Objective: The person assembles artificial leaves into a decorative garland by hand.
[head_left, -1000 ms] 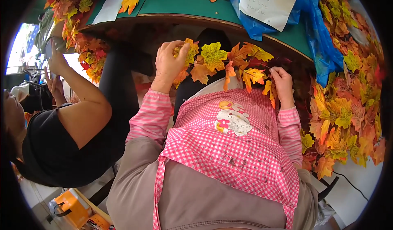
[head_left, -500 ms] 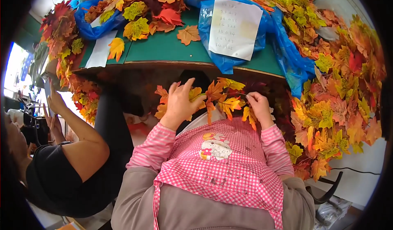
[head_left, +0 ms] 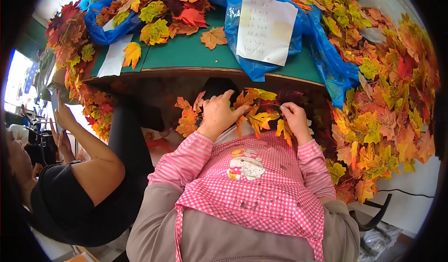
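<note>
A garland of artificial maple leaves [head_left: 260, 119] in orange and yellow hangs in front of my lap, below the table edge. My right hand [head_left: 295, 120] pinches its thin stem at the right end. Over the garland's left part is my left hand [head_left: 218, 116], thumb and fingers apart, touching or close beside the leaves. It covers some of them, so contact is hard to judge. More orange leaves [head_left: 187, 120] stick out to the left of that hand. Beneath both hands lies my pink checked apron [head_left: 252, 192].
On the green table [head_left: 182, 57] lie loose leaves, a blue plastic bag [head_left: 254, 71] and a handwritten paper sheet [head_left: 266, 31]. Leaf garlands [head_left: 378, 127] pile up on the right. At left sits another person [head_left: 79, 182], hands raised around a flat device.
My left hand has moved right along the garland, toward my right hand, uncovering leaves on its left. My right hand stays pinched in nearly the same place.
</note>
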Available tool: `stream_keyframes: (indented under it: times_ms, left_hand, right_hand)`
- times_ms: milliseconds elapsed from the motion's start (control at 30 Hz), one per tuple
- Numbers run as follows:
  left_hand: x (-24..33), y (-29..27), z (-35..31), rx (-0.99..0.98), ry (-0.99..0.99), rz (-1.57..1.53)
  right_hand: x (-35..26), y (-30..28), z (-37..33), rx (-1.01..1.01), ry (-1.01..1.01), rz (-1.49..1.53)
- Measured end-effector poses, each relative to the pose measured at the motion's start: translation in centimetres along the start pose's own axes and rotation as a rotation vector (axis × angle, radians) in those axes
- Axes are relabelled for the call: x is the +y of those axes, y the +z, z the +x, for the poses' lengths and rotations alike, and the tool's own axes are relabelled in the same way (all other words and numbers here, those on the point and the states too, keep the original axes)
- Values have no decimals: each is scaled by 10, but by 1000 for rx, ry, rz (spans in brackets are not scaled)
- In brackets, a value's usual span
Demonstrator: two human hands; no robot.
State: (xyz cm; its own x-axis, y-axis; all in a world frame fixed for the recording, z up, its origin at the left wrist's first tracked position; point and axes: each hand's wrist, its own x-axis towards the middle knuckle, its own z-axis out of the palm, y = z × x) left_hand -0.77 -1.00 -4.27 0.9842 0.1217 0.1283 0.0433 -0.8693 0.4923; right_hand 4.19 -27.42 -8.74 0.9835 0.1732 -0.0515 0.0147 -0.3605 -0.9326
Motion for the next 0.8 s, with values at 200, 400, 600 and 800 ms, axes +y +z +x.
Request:
stream_keyframes:
  times_ms: [200, 400, 600, 800]
  left_hand:
    - [-18, 18, -3, -59, 47, -97]
    - [-27, 25, -4, 102, 29, -516]
    - [-39, 13, 9, -118, -293, -995]
    - [-46, 10, 5, -105, -365, -1009]
  right_hand:
    - [-5, -1, -6, -11, 39, 4]
    - [0, 1, -1, -4, 1, -21]
    - [6, -2, 7, 0, 38, 51]
    - [7, 0, 3, 7, 39, 45]
